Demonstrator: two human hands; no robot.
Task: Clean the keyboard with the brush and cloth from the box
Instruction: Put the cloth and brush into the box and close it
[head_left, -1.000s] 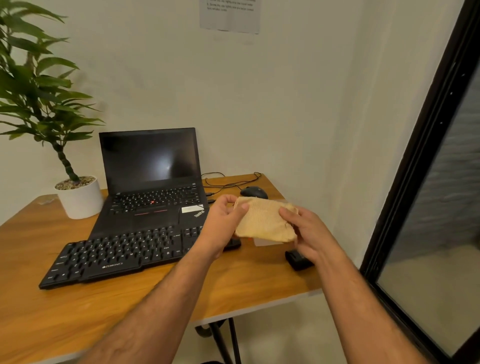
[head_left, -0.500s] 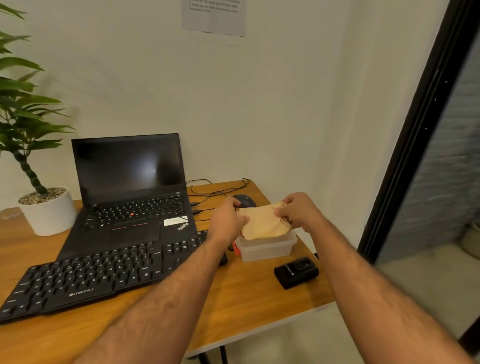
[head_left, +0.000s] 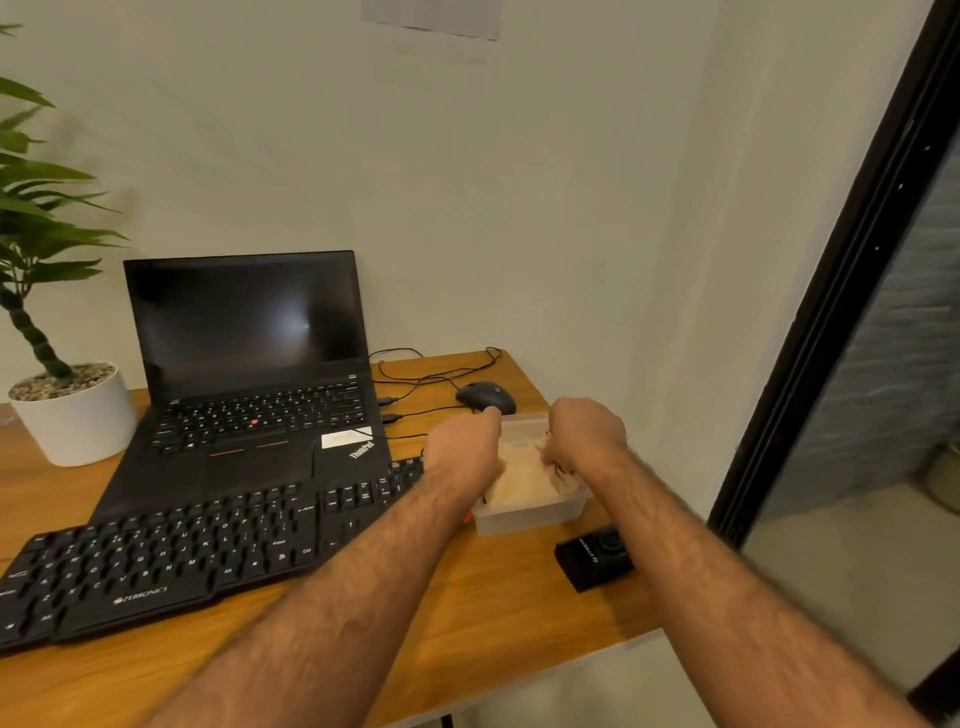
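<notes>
— Any writing you can read?
— "ZEBRONICS", in white, on the near edge of the keyboard (head_left: 171, 561), left of centre. Its keys carry white letters, and "Ctrl" and "Alt" can be made out.
— And the laptop (head_left: 249, 395)?
— "ThinkPad", set slantwise on the near right corner of its palm rest. The white sticker (head_left: 345, 438) just beside it is too blurred to read.
— Anything else?
— The paper (head_left: 431, 15) on the far wall and the print on the small black device (head_left: 595, 558) at the right are unreadable.

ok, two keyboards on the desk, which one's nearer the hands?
The separate black keyboard at the desk's front: its right end runs under the left hand's forearm, beside the box. The other is built into the laptop farther back.
</notes>
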